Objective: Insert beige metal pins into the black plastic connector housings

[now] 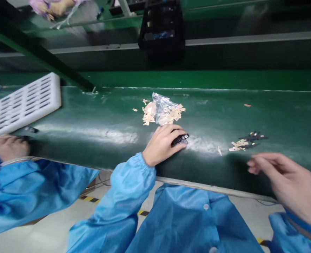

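A clear bag [160,102] lies among pale pieces [148,114], the left hand [163,143] beside it grips a black item [180,140], and the right hand [289,175] hovers, fingers curled, its grasp unclear.

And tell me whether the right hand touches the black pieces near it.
Apart: the head view shows green tabletop between the right hand and those black pieces.

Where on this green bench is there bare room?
Between the white rack and the clear bag, and between that bag and the reddish scrap. It's crowded around the bag, with tan pieces, and at the black parts near the right hand.
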The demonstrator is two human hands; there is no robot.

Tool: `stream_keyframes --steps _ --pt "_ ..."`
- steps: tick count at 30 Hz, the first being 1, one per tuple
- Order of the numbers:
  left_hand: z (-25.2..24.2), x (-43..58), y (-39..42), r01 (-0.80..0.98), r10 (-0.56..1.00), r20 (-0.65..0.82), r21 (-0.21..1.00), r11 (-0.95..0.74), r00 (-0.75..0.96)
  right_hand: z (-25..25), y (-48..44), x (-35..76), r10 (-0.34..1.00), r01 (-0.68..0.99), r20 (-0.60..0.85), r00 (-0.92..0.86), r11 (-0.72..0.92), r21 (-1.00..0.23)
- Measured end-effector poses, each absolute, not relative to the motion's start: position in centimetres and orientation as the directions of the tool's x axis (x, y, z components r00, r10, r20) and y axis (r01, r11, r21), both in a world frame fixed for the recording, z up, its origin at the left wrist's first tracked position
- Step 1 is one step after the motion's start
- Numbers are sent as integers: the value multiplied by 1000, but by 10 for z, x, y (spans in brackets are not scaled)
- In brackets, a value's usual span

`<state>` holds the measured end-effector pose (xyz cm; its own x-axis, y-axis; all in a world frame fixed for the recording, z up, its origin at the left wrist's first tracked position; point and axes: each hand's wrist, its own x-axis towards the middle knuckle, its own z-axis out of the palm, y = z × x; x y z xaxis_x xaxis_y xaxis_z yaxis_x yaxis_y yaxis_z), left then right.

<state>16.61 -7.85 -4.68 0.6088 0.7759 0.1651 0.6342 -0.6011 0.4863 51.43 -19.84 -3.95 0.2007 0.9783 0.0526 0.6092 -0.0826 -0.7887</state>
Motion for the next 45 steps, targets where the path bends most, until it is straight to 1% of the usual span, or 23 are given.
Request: stream_keyframes --steps 1,2,4,7,10,12,15,18,22,24,26,28,30,32,34,37,39,40,41,43,45 --pt "-47 161 -83 669 784 99 464 -581 613 -39 -190 514 986 601 -2 168 -104 -792" --pt "-49 157 -86 701 793 38 442 -559 608 -40 -182 515 990 631 -32 140 -114 -767" --pt "-54 151 -90 751 818 -5 399 -526 575 -46 -173 518 995 749 43 90 -40 -662" --pt "-62 147 -86 773 834 33 358 -524 550 -53 -166 523 989 855 146 23 56 -516" --pt "-66 146 -79 772 833 95 330 -543 546 -51 -161 530 972 897 227 64 43 -440" --pt "-65 148 -75 772 829 122 312 -554 546 -48 -156 537 965 919 254 62 44 -392" --pt "-61 154 -71 783 826 132 266 -563 548 -48 -149 547 963 929 261 -66 155 -336" --pt "-58 161 -64 785 820 151 238 -572 552 -53 -144 552 944 938 249 -217 272 -214" --pt "-62 173 -56 751 799 195 272 -601 569 -60 -142 553 905 928 216 -367 370 27" --pt "-64 179 -55 728 790 204 306 -613 579 -63 -141 555 875 911 258 -409 405 74" --pt "-65 181 -54 707 791 234 357 -611 566 -66 -140 559 855 908 324 -406 417 37" --pt "-64 179 -51 714 824 285 412 -567 490 -69 -139 562 860 915 357 -364 403 -37" --pt "-60 176 -42 737 855 351 443 -510 381 -71 -137 565 865 901 353 -356 418 -116" --pt "-58 172 -29 772 870 382 431 -467 313 -70 -136 567 879 889 338 -337 415 -192" --pt "-59 170 -12 778 862 350 393 -490 366 -66 -137 569 894 883 333 -301 393 -258" --pt "-65 170 9 750 818 224 327 -575 529 -56 -139 571 908 894 360 -215 331 -301" --pt "-69 166 17 751 807 161 297 -589 569 -50 -139 570 922 910 364 -130 256 -325" --pt "-71 164 19 758 810 145 288 -585 569 -46 -138 568 933 909 352 -79 212 -359" --pt "-71 160 20 766 815 141 283 -578 562 -43 -136 564 945 896 325 -29 169 -411" --pt "-71 155 19 780 829 170 283 -559 533 -37 -125 551 967 823 247 59 93 -560" --pt "-68 157 14 773 830 245 306 -556 500 -32 -107 531 986 713 149 73 53 -699"
